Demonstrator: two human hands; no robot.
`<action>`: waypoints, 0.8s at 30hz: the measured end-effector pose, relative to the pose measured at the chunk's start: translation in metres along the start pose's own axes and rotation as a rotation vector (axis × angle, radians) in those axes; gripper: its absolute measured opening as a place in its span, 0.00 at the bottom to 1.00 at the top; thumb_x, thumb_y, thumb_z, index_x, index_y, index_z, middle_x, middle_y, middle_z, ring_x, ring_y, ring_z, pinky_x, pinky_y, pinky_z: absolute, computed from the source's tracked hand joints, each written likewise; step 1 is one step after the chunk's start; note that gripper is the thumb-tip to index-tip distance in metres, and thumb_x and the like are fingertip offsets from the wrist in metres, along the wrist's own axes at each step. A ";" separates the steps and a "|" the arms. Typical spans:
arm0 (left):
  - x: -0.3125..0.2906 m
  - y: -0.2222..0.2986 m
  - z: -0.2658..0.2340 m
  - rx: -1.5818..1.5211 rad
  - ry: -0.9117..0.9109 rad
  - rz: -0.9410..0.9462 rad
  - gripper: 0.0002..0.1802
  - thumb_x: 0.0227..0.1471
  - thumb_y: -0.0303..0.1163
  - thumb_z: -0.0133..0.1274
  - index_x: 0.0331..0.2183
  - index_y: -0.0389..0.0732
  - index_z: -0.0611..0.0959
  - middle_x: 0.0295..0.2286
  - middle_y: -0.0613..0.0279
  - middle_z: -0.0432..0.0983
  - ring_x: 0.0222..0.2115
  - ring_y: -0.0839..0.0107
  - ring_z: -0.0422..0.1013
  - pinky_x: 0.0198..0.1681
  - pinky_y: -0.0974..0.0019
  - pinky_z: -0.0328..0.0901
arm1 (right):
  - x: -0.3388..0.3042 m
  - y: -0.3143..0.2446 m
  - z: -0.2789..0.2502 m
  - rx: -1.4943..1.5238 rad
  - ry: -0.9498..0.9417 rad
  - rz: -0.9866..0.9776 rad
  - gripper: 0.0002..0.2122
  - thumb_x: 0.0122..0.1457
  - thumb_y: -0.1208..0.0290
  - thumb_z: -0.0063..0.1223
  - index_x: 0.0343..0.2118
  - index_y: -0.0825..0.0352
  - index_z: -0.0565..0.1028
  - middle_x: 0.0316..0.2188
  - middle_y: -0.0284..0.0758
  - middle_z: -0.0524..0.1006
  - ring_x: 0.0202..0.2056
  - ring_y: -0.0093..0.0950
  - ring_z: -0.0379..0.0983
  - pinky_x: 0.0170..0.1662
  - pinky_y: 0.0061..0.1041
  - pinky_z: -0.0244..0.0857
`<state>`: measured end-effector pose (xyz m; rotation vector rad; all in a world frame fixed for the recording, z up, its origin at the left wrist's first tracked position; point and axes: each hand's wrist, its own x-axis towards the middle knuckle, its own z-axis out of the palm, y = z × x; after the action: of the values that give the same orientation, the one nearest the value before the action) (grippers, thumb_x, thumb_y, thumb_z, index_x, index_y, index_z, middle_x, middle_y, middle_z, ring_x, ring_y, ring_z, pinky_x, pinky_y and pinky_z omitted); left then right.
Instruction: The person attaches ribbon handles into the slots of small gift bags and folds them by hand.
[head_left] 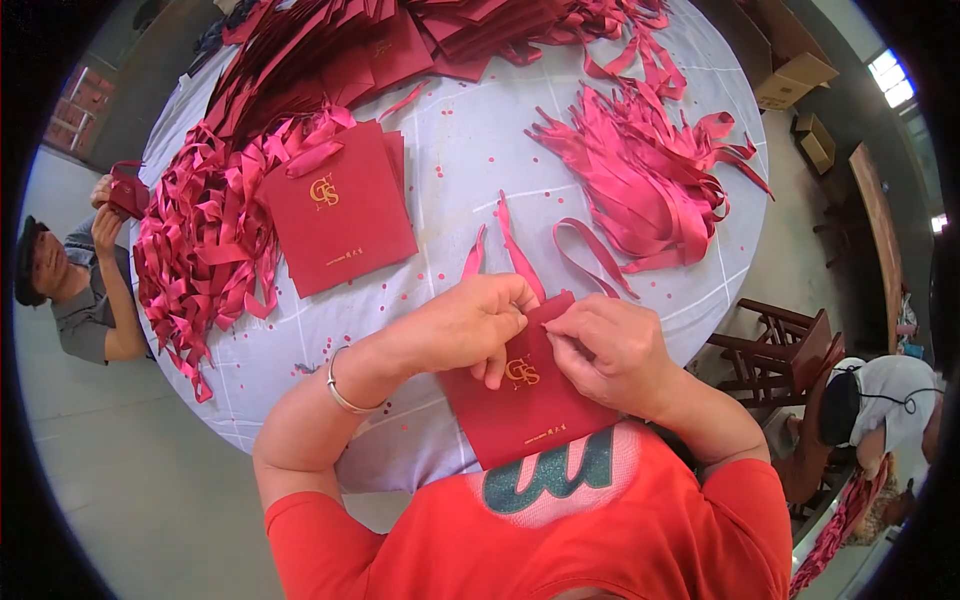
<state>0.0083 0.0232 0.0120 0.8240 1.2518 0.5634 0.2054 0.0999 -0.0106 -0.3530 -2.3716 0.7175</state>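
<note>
A dark red paper gift bag (520, 415) with a gold emblem lies flat at the table's near edge, against my red shirt. My left hand (470, 325), with a bangle at the wrist, pinches at the bag's top edge where a pink ribbon (516, 248) comes up. My right hand (612, 345) is closed, thumb and finger together on the same top edge; a ribbon end there is mostly hidden. Another ribbon loop (590, 255) curves away beyond my right hand. Left of centre lies a small stack of matching bags (345, 225) with pink ribbon handles.
A heap of pink ribbons (650, 190) lies on the right of the white-covered round table (460, 150). Tangled ribbon handles (205, 230) hang over its left edge. Many red bags (340, 60) pile at the far side. A person (80, 285) at left holds a bag; wooden stools (775, 350) stand right.
</note>
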 end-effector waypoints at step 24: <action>-0.021 0.005 0.028 0.262 0.188 0.254 0.05 0.56 0.22 0.40 0.36 0.32 0.68 0.18 0.55 0.73 0.15 0.68 0.73 0.18 0.64 0.64 | 0.025 0.002 -0.016 0.182 -0.101 0.152 0.09 0.42 0.79 0.67 0.26 0.67 0.77 0.23 0.32 0.72 0.23 0.26 0.71 0.28 0.24 0.65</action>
<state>0.0303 0.0037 0.0306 1.1819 1.4223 0.7025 0.1966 0.1184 0.0106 -0.4304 -2.3679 1.0367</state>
